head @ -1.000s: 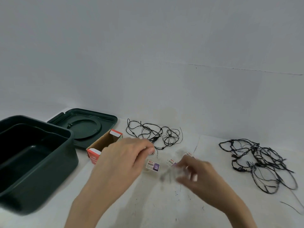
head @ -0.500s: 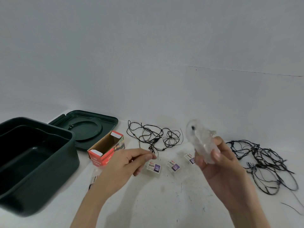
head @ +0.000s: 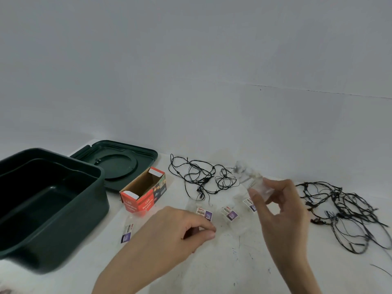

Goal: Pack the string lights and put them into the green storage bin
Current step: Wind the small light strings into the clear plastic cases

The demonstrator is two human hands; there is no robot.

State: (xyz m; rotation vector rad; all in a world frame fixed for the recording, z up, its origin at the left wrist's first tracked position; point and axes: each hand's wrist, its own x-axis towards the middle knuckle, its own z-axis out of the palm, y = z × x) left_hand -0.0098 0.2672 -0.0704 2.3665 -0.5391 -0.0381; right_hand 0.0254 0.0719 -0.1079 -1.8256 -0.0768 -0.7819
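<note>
Dark green plastic fills the left of the view: the green storage bin [head: 84,230] stands open on the white counter [head: 233,266]. Its lid [head: 118,164] lies flat just behind it, toward the far wall. Just right of the bin sits a red carton [head: 146,200] printed "LED", its open top facing up.

The lights are both on the counter, outside the bin. One tangle of black string lights [head: 201,179] lies loose at the far middle. A larger tangle [head: 343,213] is spread out at the right, well apart from the first.

Between the two tangles the right hand [head: 280,211] is raised above the counter. It pinches a clear plastic bag [head: 252,179] between thumb and fingertips. The bag sticks up and leftward from the grip and is blurred.

The left hand [head: 169,230] hovers low over the near middle of the counter, fingers curled and thumb tip against the forefinger. Whether anything is caught in that pinch cannot be told.

Small labelled packets [head: 230,213] lie flat on the counter. Three form a row between the hands and the nearer tangle. A fourth packet [head: 126,233] lies left of the left hand, near the bin.
</note>
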